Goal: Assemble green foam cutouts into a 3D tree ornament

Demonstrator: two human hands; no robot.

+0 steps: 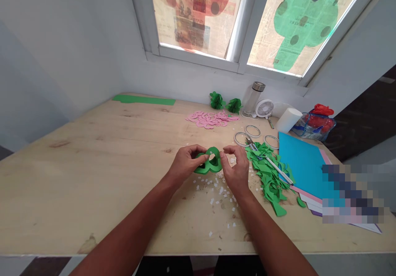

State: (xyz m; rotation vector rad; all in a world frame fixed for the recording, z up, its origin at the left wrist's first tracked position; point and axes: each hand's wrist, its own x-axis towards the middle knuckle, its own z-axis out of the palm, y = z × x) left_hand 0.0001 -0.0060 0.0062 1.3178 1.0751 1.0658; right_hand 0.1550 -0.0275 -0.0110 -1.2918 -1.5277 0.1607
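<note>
My left hand (pixel 189 160) grips a green paper cutout (pixel 213 168), a curvy looped shape with holes through it, thumb on top and fingers behind. At the cutout's right edge is my right hand (pixel 236 166), its thumb and forefinger nearly together. Whatever lies between those fingertips is too small to make out. Little white paper bits (pixel 221 190) are scattered over the table below both hands. Right of my right hand lies a heap of green paper scraps (pixel 272 181), with scissors (pixel 251 143) and a white pen (pixel 279 171) on it.
Rolls of tape (pixel 253 131) lie beyond the scraps. Pink paper cutouts (pixel 210 119), green folded paper pieces (pixel 217 100), a glass bottle (pixel 250 100) and a small fan (pixel 264 108) are near the wall. Blue paper sheets (pixel 300 160) lie at right, a green strip (pixel 145 100) at back left.
</note>
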